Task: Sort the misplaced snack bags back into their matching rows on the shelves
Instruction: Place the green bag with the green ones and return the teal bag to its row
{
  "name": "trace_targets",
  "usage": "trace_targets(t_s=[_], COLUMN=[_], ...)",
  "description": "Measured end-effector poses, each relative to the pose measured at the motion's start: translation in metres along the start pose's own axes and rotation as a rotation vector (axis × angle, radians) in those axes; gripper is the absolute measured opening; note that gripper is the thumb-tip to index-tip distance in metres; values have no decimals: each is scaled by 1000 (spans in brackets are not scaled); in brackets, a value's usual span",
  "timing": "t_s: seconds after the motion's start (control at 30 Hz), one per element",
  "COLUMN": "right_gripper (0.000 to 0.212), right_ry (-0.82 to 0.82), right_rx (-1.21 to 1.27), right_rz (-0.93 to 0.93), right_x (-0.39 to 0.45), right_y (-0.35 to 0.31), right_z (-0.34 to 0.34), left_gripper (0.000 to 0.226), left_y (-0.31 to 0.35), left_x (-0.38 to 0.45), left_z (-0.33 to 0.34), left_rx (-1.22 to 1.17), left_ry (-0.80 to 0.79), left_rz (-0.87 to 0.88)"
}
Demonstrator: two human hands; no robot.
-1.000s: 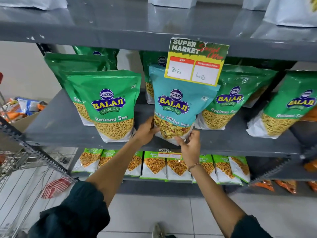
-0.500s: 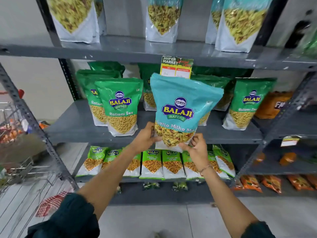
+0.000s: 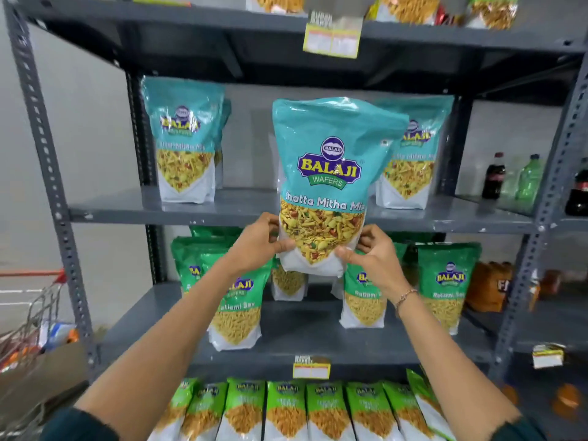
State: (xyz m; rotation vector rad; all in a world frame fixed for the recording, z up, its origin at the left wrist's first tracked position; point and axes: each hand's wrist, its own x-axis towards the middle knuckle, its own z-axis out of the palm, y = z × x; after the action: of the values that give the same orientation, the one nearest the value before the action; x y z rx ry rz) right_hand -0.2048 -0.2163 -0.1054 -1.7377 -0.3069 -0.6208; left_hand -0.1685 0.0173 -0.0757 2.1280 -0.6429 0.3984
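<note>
The left hand [image 3: 259, 246] is raised in front of the shelving, arm stretched up and forward from a dark sleeve, thumb across the front and fingers wrapped round the lower left corner of a teal Khatta Mitha Mix bag [image 3: 331, 179]. The right hand [image 3: 372, 257] mirrors it (a thin bracelet sits on that wrist), thumb pressed on the white bottom panel and fingers curled behind the lower right corner. Both are clamped on the bag, which stands upright between them, held in the air with its base hanging below the front edge of the teal row's shelf [image 3: 222, 206]. Behind it on that shelf stand matching teal bags, one at the left [image 3: 184, 144] and one at the right [image 3: 413, 160], partly hidden by the held bag. Below the hands, the next shelf down carries green Ratlami Sev bags [image 3: 445, 284]. A shopping cart [image 3: 35, 307] shows at the left edge.
</note>
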Motion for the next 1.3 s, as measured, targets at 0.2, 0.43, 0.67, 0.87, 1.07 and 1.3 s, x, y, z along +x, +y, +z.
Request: trace_targets(t_s=[0.2, 0.43, 0.67, 0.87, 1.07, 1.3], right_gripper=[37, 36, 39, 37, 43, 44], right_ry=[-21, -24, -35, -68, -120, -96], right_rx=[-11, -69, -66, -121, -143, -141], right_rz=[-42, -24, 84, 100, 111, 104], right_x=[71, 155, 213, 242, 252, 250], right_y=[-33, -22, 18, 45, 54, 56], right_z=[0, 17, 30, 32, 33, 38], left_gripper=[50, 21, 32, 38, 52, 54], left_y=[24, 17, -28, -52, -54, -59], left_x=[59, 117, 174, 203, 206, 207], left_z=[-39, -49, -31, -14, -2, 3], left_rx=[62, -20, -99, -82, -137, -92], left_ry=[52, 107, 91, 109, 163, 150], left_rz=[-14, -103, -177, -214, -230, -195])
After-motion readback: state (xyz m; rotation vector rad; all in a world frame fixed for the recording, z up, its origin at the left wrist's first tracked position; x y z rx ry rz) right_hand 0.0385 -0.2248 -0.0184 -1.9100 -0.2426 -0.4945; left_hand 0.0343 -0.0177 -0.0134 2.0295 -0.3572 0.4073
